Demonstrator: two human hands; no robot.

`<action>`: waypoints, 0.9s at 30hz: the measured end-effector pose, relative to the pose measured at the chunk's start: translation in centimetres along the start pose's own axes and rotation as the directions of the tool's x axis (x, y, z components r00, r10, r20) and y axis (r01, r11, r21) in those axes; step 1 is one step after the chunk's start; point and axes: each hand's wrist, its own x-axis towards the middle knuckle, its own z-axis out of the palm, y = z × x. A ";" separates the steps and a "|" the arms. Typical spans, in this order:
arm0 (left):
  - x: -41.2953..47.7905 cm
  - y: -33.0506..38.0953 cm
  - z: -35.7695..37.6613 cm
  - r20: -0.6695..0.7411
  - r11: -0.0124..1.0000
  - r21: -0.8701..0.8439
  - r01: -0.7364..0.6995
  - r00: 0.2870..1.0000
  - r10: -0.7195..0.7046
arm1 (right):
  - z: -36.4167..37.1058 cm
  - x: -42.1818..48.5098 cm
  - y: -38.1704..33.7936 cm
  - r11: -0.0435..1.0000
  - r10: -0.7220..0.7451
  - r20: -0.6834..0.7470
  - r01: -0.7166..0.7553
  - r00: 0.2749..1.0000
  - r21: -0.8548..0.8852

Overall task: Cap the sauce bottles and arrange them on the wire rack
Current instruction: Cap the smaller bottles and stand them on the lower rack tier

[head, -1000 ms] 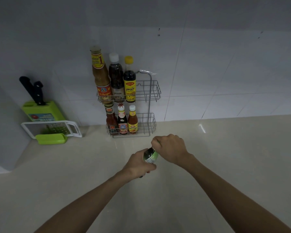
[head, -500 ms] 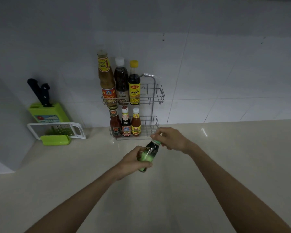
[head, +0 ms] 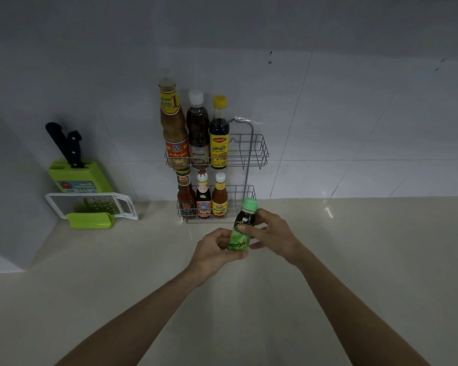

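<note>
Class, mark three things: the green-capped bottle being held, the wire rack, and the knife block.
green-capped bottle (head: 239, 235), head view, on its green label.
wire rack (head: 259, 151), head view, on the upper basket's empty right end.
knife block (head: 76, 178), head view, on its green front.

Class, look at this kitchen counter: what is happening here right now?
A person holds a small green-capped sauce bottle in both hands, the left hand at its base and the right hand around its body, above the counter. Its cap is on. Behind it, the wire rack carries three bottles on each shelf, with free space at the right of both.
</note>
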 end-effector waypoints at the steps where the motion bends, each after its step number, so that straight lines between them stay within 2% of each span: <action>1: 0.6 -0.1 0.0 0.016 1.000 0.008 -0.002 1.000 0.002 | -0.1 0.5 0.2 1.000 -0.005 -0.022 0.005 1.000 0.013; 4: 3.0 -0.3 -0.7 0.062 0.997 0.064 0.034 0.997 -0.038 | -0.7 2.9 0.7 1.000 -0.018 -0.105 0.020 0.994 0.013; 7: 5.7 -0.1 -1.7 0.003 0.997 0.063 0.040 0.999 -0.040 | -1.1 6.1 1.1 0.998 -0.069 -0.221 0.070 0.973 -0.004; 10: 8.0 0.5 -2.6 -0.052 0.999 0.048 0.003 0.999 -0.001 | -0.9 8.8 1.4 0.982 -0.173 -0.260 0.148 0.950 -0.114; 16: 11.0 0.0 -2.3 -0.084 0.999 0.018 -0.032 0.996 0.034 | -0.1 13.0 3.0 0.958 -0.202 -0.182 0.155 0.962 -0.243; 20: 11.5 -0.4 -1.9 -0.129 0.997 0.036 -0.064 0.989 0.068 | -0.1 14.9 3.8 0.939 -0.123 -0.119 0.077 0.985 -0.335; 23: 11.8 -0.6 -1.7 -0.126 0.997 0.039 -0.063 0.990 0.068 | 0.0 15.7 4.1 0.935 -0.066 -0.047 0.045 0.997 -0.351; 27: 12.0 -1.1 -1.7 -0.147 0.999 0.030 -0.040 0.988 0.044 | 0.8 16.1 4.3 0.932 -0.029 -0.026 0.018 0.999 -0.361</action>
